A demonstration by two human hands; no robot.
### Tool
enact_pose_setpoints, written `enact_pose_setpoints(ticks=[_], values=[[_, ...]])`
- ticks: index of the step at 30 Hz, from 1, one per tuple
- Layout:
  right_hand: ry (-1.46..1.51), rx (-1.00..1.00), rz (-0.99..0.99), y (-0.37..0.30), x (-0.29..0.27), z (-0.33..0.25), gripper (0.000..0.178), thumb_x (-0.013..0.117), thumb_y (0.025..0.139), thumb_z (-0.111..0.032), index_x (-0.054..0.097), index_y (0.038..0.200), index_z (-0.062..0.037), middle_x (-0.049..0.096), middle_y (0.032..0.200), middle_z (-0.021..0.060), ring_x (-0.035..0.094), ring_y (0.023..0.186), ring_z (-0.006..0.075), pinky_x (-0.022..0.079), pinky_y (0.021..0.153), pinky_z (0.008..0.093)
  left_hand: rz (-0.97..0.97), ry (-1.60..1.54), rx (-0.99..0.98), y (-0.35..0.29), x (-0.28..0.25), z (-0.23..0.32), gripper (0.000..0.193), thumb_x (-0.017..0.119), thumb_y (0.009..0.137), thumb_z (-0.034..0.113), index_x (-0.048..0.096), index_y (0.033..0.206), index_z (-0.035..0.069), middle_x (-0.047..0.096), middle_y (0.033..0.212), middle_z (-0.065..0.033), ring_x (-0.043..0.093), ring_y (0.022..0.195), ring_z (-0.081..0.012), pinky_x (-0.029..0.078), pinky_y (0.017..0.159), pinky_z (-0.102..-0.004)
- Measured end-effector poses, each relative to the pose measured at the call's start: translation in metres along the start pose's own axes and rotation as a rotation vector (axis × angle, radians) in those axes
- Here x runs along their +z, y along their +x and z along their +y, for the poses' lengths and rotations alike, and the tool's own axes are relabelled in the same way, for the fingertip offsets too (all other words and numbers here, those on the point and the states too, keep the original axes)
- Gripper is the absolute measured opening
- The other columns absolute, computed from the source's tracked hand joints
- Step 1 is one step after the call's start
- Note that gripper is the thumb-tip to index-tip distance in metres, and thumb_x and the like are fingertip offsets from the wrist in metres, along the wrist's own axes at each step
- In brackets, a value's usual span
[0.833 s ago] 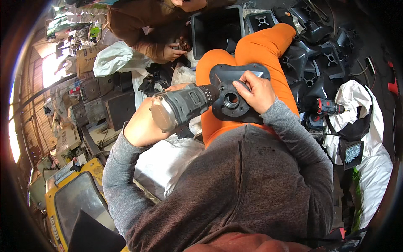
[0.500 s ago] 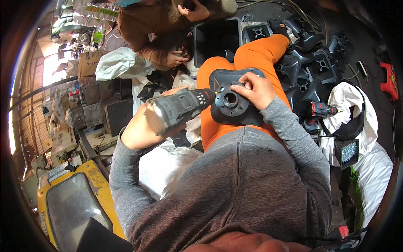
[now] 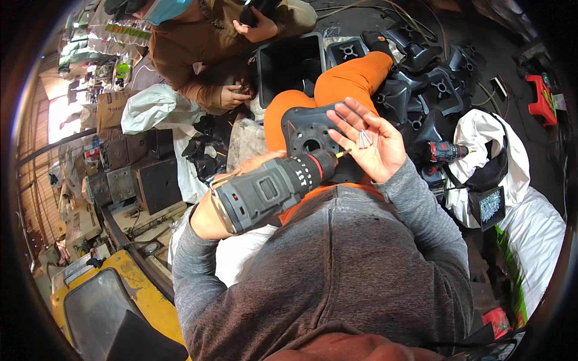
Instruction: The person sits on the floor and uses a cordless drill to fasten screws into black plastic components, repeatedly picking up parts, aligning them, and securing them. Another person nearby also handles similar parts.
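My left hand (image 3: 257,162) is closed around the grip of a dark grey cordless drill (image 3: 271,188). Its bit (image 3: 344,153) points right, close to the base of my right palm; whether they touch I cannot tell. My right hand (image 3: 383,153) is turned palm up with fingers spread, and several small silver screws (image 3: 365,139) lie on it. Below both hands, a black plate (image 3: 295,119) with rounded corners rests on my orange-clad thighs. A round black flange (image 3: 300,139) with a central hole sits on it, partly covered by drill and hand.
A person (image 3: 198,48) sits ahead on the left, beside a deep black bin (image 3: 260,66). Several black moulded parts (image 3: 442,90) are piled ahead right. Another drill (image 3: 447,152), a box of screws (image 3: 490,206) and a red tool (image 3: 542,101) are at right; yellow machinery (image 3: 150,298) is at left.
My right hand has left the flange and turned palm up, showing screws. The drill has swung nearer and to the right, its bit off the flange.
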State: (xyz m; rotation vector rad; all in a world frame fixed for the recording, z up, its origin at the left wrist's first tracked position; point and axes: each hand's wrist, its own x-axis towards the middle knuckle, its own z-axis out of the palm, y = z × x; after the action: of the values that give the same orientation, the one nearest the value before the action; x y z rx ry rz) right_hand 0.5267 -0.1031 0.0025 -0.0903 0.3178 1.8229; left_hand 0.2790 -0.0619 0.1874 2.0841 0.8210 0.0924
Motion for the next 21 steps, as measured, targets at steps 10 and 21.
enact_pose_setpoints(ticks=[10,21], values=[[-0.038,-0.014,0.023,-0.002,0.010,0.013,0.048,0.038,0.090,0.004,0.045,0.137,0.0012,0.052,0.137,0.0206,0.048,0.132,0.0339,0.045,0.109,0.0475,0.028,0.000,-0.050,0.001,0.004,-0.001,0.070,0.082,0.073,0.009,0.052,0.135,0.001,0.053,0.140,-0.0151,0.061,0.119,-0.0248,0.048,0.102,-0.0337],[-0.031,0.031,-0.038,-0.001,0.008,0.020,0.049,0.043,0.095,0.010,0.041,0.142,-0.0035,0.043,0.145,0.0202,0.041,0.138,0.0321,0.043,0.112,0.0459,0.039,0.212,0.048,-0.006,-0.006,-0.005,0.067,0.081,0.074,0.012,0.053,0.134,0.003,0.053,0.140,-0.0160,0.061,0.118,-0.0260,0.049,0.101,-0.0349]])
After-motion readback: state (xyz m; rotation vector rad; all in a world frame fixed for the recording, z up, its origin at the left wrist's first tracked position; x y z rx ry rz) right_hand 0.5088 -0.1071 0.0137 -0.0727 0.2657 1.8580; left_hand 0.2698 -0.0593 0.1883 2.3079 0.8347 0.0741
